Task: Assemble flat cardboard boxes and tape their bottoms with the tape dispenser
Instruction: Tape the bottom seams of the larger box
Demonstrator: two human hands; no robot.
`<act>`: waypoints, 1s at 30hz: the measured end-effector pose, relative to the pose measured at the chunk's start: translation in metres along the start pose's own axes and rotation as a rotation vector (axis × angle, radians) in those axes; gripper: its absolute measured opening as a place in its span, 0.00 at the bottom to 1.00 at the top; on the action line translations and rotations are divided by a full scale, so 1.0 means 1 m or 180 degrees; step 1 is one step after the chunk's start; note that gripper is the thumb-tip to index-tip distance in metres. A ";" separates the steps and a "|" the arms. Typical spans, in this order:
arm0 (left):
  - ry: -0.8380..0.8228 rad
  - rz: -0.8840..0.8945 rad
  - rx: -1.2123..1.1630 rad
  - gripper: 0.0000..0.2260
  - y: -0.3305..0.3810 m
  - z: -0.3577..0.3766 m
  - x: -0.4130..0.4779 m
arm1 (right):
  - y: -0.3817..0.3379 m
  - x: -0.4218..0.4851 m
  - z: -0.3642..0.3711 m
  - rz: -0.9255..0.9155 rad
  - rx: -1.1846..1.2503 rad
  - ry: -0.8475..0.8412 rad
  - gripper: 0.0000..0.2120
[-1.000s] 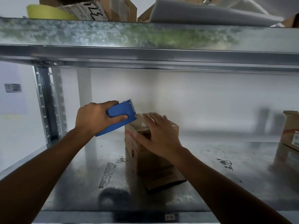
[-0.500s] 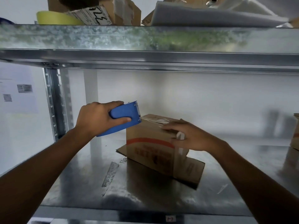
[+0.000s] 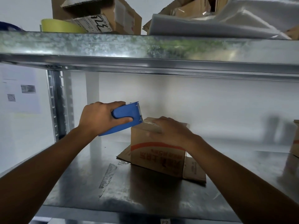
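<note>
Blue plastic marks the tape dispenser [image 3: 127, 117], gripped in the left hand [image 3: 101, 118] with the fingers curled over its top and the thumb along its near side. Its toothed end points right and meets the top left edge of the cardboard box [image 3: 155, 154]. A short run of clear tape [image 3: 149, 125] stretches from that end onto the top of the box.

The box stands on the galvanised lower shelf [image 3: 77, 188], about mid-width and toward the far side. It has a red band and red print on its near face. 2 of its flaps lie flat on the shelf, 1 at the left of its base and 1 at the near right corner.

The right hand [image 3: 171, 131] lies palm down on top of the box with the fingers stretched out toward the dispenser, pressing on the cardboard and clasping nothing. Its outline is blurred.

A crumpled strip of tape [image 3: 108, 175] is stuck to the shelf left of the box and nearer. A second box [image 3: 295, 139] shows at the right edge. On the upper shelf [image 3: 145, 46] sit a yellow roll [image 3: 59, 27], open cartons [image 3: 100, 15] and a grey plastic sheet [image 3: 226, 20].
</note>
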State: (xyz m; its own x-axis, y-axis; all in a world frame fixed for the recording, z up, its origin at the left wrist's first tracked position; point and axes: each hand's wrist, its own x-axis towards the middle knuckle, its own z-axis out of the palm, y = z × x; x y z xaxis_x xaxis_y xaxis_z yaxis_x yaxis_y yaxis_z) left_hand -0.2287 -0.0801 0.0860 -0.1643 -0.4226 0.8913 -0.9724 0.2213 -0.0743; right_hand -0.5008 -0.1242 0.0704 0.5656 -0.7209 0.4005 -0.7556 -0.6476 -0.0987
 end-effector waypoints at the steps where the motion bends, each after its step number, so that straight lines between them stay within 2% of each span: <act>1: -0.0066 -0.0045 0.0005 0.37 -0.001 -0.001 0.000 | -0.006 0.003 0.004 -0.0041 -0.0060 -0.0004 0.26; 4: -0.0283 -0.0229 0.0033 0.39 -0.006 -0.002 -0.001 | -0.015 0.008 0.017 -0.0008 -0.0536 -0.0135 0.24; 8: -0.0316 -0.0280 0.0042 0.40 -0.011 -0.003 -0.008 | -0.016 0.006 0.026 -0.0029 -0.0830 0.0105 0.26; 11: -0.0279 -0.0283 0.0011 0.40 -0.014 -0.006 -0.013 | 0.001 -0.004 0.021 -0.0287 -0.0655 0.0131 0.30; 14: -0.0237 -0.0162 -0.0033 0.38 -0.015 -0.011 -0.015 | 0.026 -0.016 0.012 -0.0293 -0.0329 -0.0118 0.35; 18: 0.0134 0.0234 -0.0305 0.37 -0.014 -0.017 -0.020 | 0.047 -0.032 -0.008 -0.0384 0.0111 -0.0319 0.32; 19: 0.0174 0.0301 -0.0339 0.37 -0.013 -0.018 -0.021 | 0.046 -0.035 -0.011 -0.0348 0.0098 -0.0271 0.30; 21: 0.0168 0.0358 -0.0352 0.36 -0.012 -0.018 -0.023 | 0.034 -0.039 -0.009 -0.0303 -0.0146 0.0148 0.24; 22: 0.0152 0.0374 -0.0338 0.35 -0.011 -0.017 -0.023 | 0.024 -0.040 -0.005 -0.0218 -0.0296 0.0373 0.25; 24: 0.0152 0.0419 -0.0305 0.34 -0.010 -0.014 -0.023 | -0.001 -0.037 0.007 0.0187 -0.0548 0.0499 0.36; 26: 0.0172 0.0470 -0.0260 0.33 -0.008 -0.012 -0.023 | -0.016 -0.033 0.023 0.0601 -0.0750 0.0326 0.51; 27: 0.0179 0.0488 -0.0237 0.32 -0.008 -0.011 -0.023 | -0.021 -0.032 0.031 0.0701 -0.0844 0.0324 0.51; 30: 0.0173 0.0485 -0.0265 0.31 -0.010 -0.010 -0.022 | -0.021 -0.033 0.041 0.0691 -0.0979 0.0648 0.39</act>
State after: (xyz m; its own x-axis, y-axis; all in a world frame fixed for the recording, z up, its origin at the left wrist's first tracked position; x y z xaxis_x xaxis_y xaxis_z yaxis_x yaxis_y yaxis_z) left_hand -0.2134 -0.0639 0.0713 -0.2973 -0.3309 0.8956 -0.9194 0.3522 -0.1751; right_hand -0.4899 -0.0972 0.0222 0.3290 -0.7491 0.5750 -0.9308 -0.3601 0.0635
